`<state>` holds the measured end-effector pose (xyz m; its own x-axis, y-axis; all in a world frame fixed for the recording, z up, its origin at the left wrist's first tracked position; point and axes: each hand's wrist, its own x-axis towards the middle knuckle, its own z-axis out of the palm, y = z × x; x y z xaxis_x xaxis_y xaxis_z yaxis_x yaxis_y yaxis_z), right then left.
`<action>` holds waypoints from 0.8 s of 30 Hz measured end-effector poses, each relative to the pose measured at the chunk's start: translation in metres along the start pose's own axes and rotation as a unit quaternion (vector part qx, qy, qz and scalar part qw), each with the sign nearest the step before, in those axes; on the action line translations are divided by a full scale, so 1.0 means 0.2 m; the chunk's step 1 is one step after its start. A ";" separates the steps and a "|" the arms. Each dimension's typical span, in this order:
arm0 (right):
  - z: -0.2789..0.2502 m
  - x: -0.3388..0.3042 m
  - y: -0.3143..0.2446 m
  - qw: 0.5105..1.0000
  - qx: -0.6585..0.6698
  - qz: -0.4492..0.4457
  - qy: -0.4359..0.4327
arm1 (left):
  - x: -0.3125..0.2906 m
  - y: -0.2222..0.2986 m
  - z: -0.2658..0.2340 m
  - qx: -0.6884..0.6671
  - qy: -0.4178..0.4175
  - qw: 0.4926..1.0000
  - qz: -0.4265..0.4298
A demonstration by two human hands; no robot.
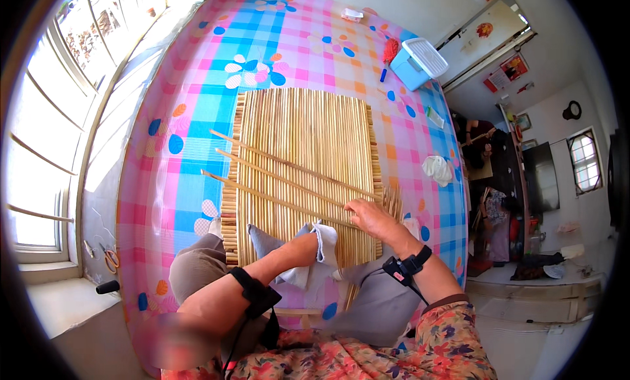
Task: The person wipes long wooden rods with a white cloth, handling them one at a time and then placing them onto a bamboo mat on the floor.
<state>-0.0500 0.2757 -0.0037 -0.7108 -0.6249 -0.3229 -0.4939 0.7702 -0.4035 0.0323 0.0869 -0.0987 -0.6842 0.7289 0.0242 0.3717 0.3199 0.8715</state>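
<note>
A mat of thin pale reeds (308,137) lies flat on a pink and blue checked sheet (197,117). Three long loose reeds (275,176) lie slantwise across it. My right hand (369,217) rests on the mat's near right part, its fingers pinching the ends of those reeds. My left hand is hidden; its wrist (298,249) dips behind a grey sock and a white cloth (323,239) at the mat's near edge. My knees in grey trousers (197,265) frame the mat.
A light blue plastic basket (417,62) stands at the far right of the sheet, a white crumpled cloth (438,168) nearer. Windows run along the left, with scissors (110,258) on the sill. A room with furniture lies to the right.
</note>
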 end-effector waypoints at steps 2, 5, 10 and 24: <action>0.10 -0.09 0.03 0.999 -0.033 0.028 -0.003 | -0.01 -0.01 0.01 0.004 0.004 0.999 0.032; 0.19 -0.12 0.05 0.997 -0.047 0.060 -0.009 | 0.00 0.00 -0.01 0.022 -0.022 0.998 0.054; 0.31 -0.08 0.08 0.988 -0.136 0.058 0.048 | -0.02 0.03 -0.02 0.005 -0.052 0.998 0.036; 0.17 -0.17 -0.17 0.973 0.108 0.036 0.202 | -0.03 0.16 -0.16 -0.286 0.157 0.945 0.001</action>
<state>0.0074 0.2667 -0.0076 -0.9004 -0.4349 -0.0121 -0.3489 0.7383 -0.5772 0.0288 0.0733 -0.0543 -0.8696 0.4850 0.0926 0.0354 -0.1259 0.9914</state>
